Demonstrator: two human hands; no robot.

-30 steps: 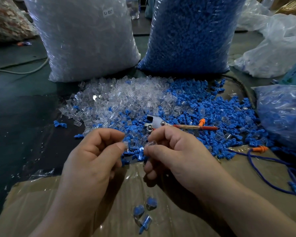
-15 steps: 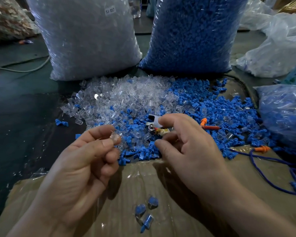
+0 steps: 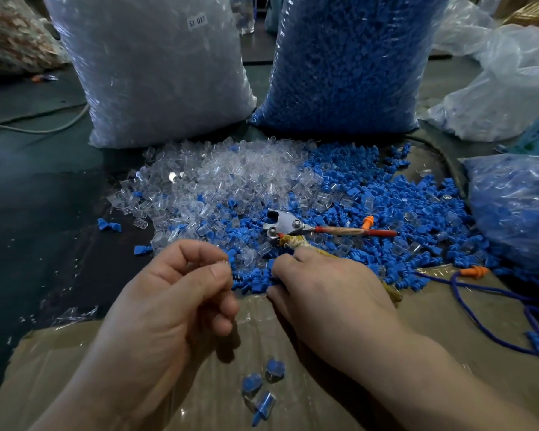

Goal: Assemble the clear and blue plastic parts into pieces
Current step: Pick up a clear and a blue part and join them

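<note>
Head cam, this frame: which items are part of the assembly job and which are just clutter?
Job:
- small clear plastic part pinched in left hand
- loose clear plastic parts pile
- loose blue plastic parts pile, right hand at it
- three assembled clear-and-blue pieces on brown cardboard

Lying about:
- metal pliers with red handle
- orange earplugs on blue cord
- grey cable

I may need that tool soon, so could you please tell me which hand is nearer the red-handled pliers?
Right. The right hand lies across the cloth-wrapped handle of the pliers; the left hand, pinching a clear part, is apart, to the pliers' left.
</note>
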